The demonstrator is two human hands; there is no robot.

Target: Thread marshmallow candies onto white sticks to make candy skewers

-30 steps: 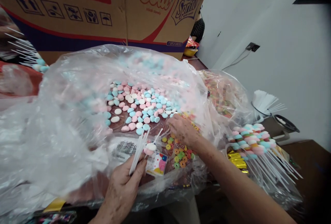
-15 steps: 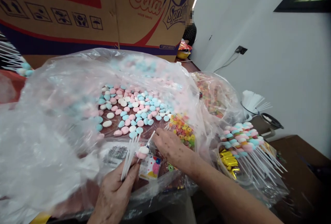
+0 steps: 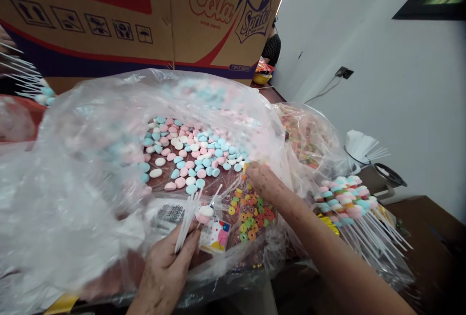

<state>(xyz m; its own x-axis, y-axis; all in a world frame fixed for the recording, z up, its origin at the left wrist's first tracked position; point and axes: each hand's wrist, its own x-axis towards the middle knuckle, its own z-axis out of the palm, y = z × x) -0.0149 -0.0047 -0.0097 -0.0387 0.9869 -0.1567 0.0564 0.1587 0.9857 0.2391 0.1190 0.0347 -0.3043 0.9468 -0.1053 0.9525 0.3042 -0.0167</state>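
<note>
The thin white plastic stick (image 3: 217, 192) carries one white and one pink rounded candy (image 3: 205, 213), and these lie just above the thumb and the forefinger of the left hand (image 3: 165, 259), with the stick's tip standing free beyond them. The same hand holds also a bundle of bare white plastic sticks (image 3: 187, 220); its thumb presses on them from the right side. The right hand (image 3: 267, 184) is at the upper end of a pile of small ring-shaped candies in orange, yellow and green (image 3: 251, 215), with its fingers bent together; whether they pinch a ring, I cannot tell, because the hand hides it. Farther up lie many loose oval candies in pink, pale blue and white (image 3: 196, 157). A large crumpled bag of clear plastic (image 3: 87, 111) surrounds these candies on the left and the far side, and its film stands between them and the brown printed cardboard box (image 3: 109, 58). Near the left hand lies a small white card with coloured dots (image 3: 219, 234). To the right, well apart, lie sticks already filled with pink, blue and white candies (image 3: 345, 198), beside shiny golden strips (image 3: 329, 224). The left forearm comes from the bottom edge, the palm turned inward; the right forearm reaches slanting from the lower right corner.
</note>
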